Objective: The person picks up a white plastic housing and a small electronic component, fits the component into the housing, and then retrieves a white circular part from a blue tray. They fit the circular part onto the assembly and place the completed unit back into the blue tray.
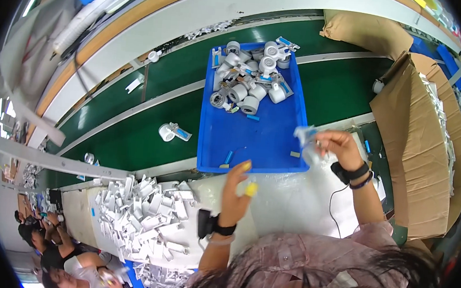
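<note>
My right hand [340, 145] is closed on a small white fan unit [307, 136] with a blue cell, just over the right edge of a blue tray [250, 164]; motion blurs the unit's outline. Below the tray's near edge, my left hand [233, 194] is empty, thumb and fingers apart, with yellow covers on two fingertips. White round fan units [238, 93] with blue cells lie heaped in the far half of the tray. A loose blue cell [229, 157] lies near its front left corner. Both wrists wear dark bands.
A pile of white plastic shells [146, 213] covers the bench on the left. At right stands an open cardboard box [408, 152] with white parts inside. Beyond runs a green conveyor belt [134, 131], carrying another fan unit [167, 132]. Other people [77, 267] sit at lower left.
</note>
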A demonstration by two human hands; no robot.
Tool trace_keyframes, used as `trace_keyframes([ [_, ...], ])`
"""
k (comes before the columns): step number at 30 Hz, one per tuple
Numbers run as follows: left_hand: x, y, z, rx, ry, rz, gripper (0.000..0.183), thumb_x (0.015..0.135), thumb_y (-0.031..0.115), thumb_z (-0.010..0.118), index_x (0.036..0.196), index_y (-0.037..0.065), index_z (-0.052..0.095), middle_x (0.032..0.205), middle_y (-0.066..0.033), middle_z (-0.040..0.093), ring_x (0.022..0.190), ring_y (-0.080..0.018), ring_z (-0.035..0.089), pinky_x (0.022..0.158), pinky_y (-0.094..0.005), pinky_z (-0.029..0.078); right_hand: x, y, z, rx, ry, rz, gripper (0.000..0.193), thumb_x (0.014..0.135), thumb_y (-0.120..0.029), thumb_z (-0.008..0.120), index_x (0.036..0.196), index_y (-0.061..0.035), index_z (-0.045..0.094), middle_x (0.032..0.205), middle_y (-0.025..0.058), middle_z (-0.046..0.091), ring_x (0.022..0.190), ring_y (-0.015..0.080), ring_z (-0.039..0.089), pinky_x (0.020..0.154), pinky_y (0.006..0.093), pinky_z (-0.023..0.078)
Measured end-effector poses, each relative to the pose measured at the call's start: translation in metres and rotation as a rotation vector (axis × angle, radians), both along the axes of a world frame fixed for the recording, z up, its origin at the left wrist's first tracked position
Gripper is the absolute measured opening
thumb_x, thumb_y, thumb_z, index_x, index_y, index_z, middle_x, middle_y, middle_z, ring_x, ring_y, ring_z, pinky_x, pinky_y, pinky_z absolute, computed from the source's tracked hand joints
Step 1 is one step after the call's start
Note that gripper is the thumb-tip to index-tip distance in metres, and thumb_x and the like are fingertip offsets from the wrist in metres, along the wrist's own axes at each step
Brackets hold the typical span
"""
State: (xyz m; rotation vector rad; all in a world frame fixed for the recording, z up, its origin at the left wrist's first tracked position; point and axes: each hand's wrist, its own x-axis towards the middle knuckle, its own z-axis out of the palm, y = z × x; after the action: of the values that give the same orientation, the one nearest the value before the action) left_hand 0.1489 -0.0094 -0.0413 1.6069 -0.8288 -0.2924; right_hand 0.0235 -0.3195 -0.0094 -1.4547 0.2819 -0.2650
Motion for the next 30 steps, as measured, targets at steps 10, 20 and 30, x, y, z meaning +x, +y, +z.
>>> trace_keyframes([
  [10, -0.096, -0.003, 0.025, 0.034, 0.22, -0.287, 0.083, 0.073, 0.017, 0.08, 0.142, 0.006, 0.036, 0.128, -0.0163, 0.053, 0.119, -0.0286, 0.052, 0.1, -0.0363, 0.041, -0.052, 0.107, 0.038, 0.303, -0.053, 0.562, 0.027, 0.092, -0.002, 0.057, 0.119, 0.001, 0.061, 0.103, 0.0087, 0.064, 0.082, 0.0122, 0.063, 0.074, 0.0253, 0.05],
  [20, -0.116, 0.041, 0.071, 0.243, 0.099, -0.273, 0.061, 0.073, 0.017, 0.075, 0.125, 0.005, 0.046, 0.107, -0.0133, 0.062, 0.095, -0.024, 0.063, 0.081, -0.0356, 0.049, -0.084, 0.129, 0.016, 0.108, 0.184, 0.784, 0.021, 0.088, -0.003, 0.063, 0.108, -0.0013, 0.056, 0.091, 0.0079, 0.064, 0.075, 0.0148, 0.063, 0.069, 0.0273, 0.05],
  [30, -0.129, 0.034, 0.057, -0.142, 0.469, -0.157, 0.036, 0.094, 0.01, 0.053, 0.128, -0.001, 0.048, 0.101, -0.0085, 0.06, 0.092, -0.0164, 0.06, 0.084, -0.0327, 0.049, -0.103, 0.17, -0.008, -0.402, -0.157, -0.179, 0.014, 0.083, -0.007, 0.07, 0.095, -0.0029, 0.065, 0.079, 0.0074, 0.064, 0.068, 0.0178, 0.06, 0.064, 0.0299, 0.048],
])
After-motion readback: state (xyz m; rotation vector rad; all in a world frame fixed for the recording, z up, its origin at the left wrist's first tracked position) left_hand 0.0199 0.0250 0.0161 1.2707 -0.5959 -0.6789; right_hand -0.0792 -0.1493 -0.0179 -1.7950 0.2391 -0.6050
